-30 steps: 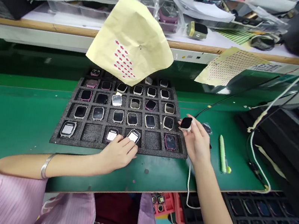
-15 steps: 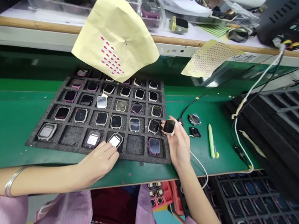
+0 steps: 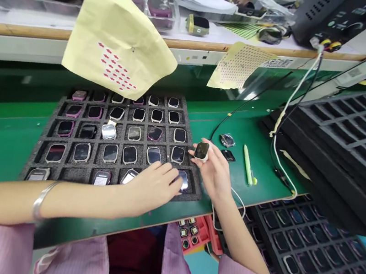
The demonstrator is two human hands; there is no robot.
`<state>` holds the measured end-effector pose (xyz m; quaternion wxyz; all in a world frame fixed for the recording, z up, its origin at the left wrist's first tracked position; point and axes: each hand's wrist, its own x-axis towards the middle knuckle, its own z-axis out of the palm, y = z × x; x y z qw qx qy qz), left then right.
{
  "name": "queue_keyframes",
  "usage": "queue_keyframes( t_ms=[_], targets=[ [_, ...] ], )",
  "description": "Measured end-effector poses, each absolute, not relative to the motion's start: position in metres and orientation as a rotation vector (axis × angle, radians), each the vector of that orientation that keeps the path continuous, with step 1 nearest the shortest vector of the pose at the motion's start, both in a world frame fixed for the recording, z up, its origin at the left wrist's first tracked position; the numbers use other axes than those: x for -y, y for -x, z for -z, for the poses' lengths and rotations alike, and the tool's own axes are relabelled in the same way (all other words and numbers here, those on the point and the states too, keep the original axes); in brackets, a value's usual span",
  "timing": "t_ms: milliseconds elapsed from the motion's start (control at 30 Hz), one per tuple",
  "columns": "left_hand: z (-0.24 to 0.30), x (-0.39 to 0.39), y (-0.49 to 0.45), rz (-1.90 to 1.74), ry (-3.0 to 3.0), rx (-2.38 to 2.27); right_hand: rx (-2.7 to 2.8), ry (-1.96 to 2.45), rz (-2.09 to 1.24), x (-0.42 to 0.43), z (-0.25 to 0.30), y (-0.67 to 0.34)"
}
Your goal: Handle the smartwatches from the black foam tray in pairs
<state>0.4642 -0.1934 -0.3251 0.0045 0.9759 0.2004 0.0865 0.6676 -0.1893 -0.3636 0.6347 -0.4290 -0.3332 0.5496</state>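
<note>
The right hand (image 3: 214, 172) has its grip clamped on a watch body (image 3: 201, 150). It seems light and stiff, with fragile, slippery glass, so the side edges are best for holding. Just left of this grip, the left hand (image 3: 156, 184) covers a second watch (image 3: 183, 181) in the foam tray (image 3: 69, 173). I cannot tell if that grip is closed.

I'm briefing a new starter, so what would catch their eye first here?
A dark foam tray of watch bodies lies centre. The left hand rests on its near right corner; the right hand holds one watch beside it. A yellow sticker sheet hangs above.
</note>
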Motion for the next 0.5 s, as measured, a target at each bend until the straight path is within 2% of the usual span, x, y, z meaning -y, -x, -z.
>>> queue_keyframes(
  t_ms=[167, 367, 500],
  targets=[
    [0.341, 0.192, -0.509, -0.17, -2.931, -0.777, 0.813, 0.968, -1.281, 0.203, 0.351, -0.668],
    [0.351, 0.19, -0.513, -0.234, -2.683, -0.903, 0.855, 0.939, -1.336, 0.211, 0.351, -0.664],
    [0.345, 0.184, -0.498, -0.456, -2.084, -0.748, 0.886, 0.881, -1.242, 0.205, 0.343, -0.66]
  ],
)
